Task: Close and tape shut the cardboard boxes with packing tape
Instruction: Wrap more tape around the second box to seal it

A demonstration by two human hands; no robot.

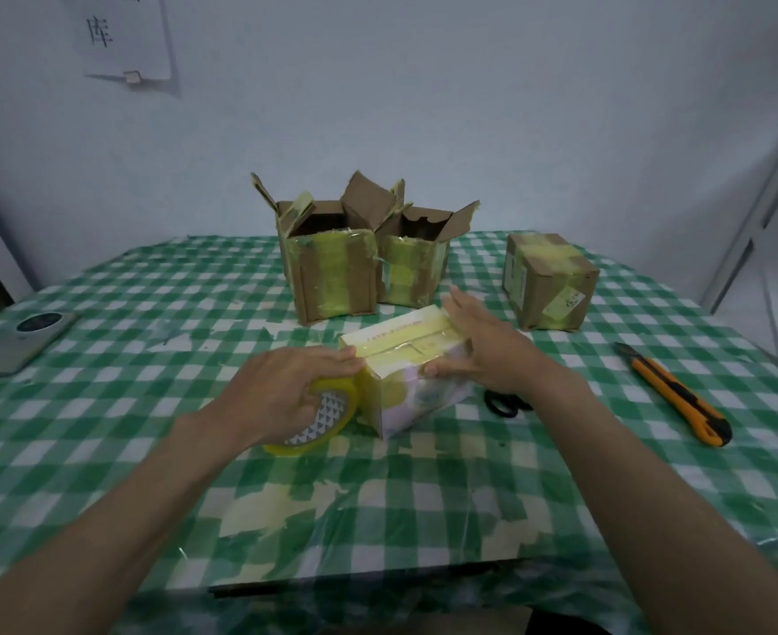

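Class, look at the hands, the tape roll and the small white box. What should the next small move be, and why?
Probably cut the tape. The left hand grips the roll against the white box's left end, and a tape strip already lies along its top. The right hand steadies the box. Scissors lie just beside it, so reaching for them seems likely.

A green-and-white checked tablecloth covers the tabletop. The tape roll is yellow; brown boxes carry yellowish tape; the utility knife is orange and black.
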